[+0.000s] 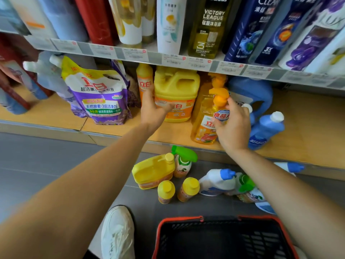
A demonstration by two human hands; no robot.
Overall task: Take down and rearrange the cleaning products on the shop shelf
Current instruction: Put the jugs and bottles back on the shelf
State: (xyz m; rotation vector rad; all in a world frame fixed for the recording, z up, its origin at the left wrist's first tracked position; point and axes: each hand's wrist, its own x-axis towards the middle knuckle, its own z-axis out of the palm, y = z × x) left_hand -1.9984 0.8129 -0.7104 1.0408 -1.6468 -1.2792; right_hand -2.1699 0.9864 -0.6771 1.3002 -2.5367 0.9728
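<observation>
On the wooden lower shelf [46, 113] stands a big yellow detergent jug [177, 86]. My left hand [153, 111] grips its left front side, next to a slim orange bottle [144, 81]. My right hand [233, 124] is closed around the neck of an orange pump bottle [205, 126] just right of the jug. Blue bottles [265, 128] stand further right on the shelf. A purple refill pouch [99, 96] leans at the left. On the floor lie a yellow jug [153, 171], a green-trigger spray bottle [183, 163], two small yellow-capped bottles [166, 191] and white bottles with blue caps [218, 181].
The upper shelf [130, 55] carries shampoo and body-wash bottles, with price tags along its edge. A red-rimmed black shopping basket [186, 221] sits on the grey floor at the bottom. A white shoe [117, 232] is left of the basket.
</observation>
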